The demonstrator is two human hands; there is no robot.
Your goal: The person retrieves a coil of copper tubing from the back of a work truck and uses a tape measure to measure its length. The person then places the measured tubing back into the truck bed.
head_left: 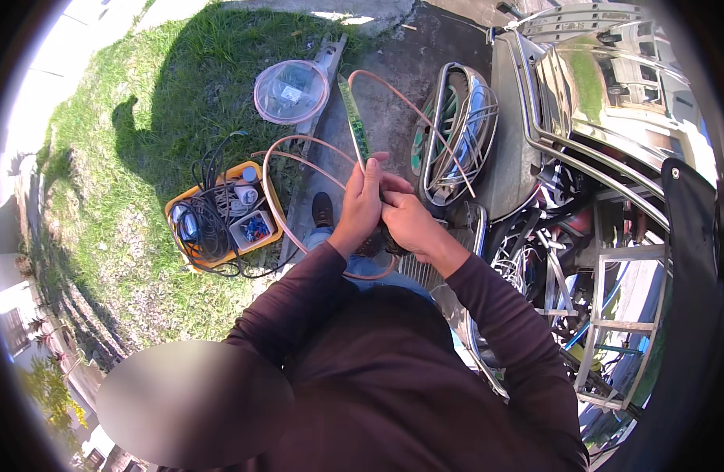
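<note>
The head camera looks steeply down through a wide fisheye, upright, with the person's torso (362, 377) closest, filling the lower middle. The left hand (365, 197) and right hand (416, 225) sit near mid-view; grass (141, 291) lies farther below, edges bowing toward the dark rim.

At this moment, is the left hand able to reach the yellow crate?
Probably not: the left hand grips a green strip, and copper-coloured tubing curves between hand and yellow crate.
</note>
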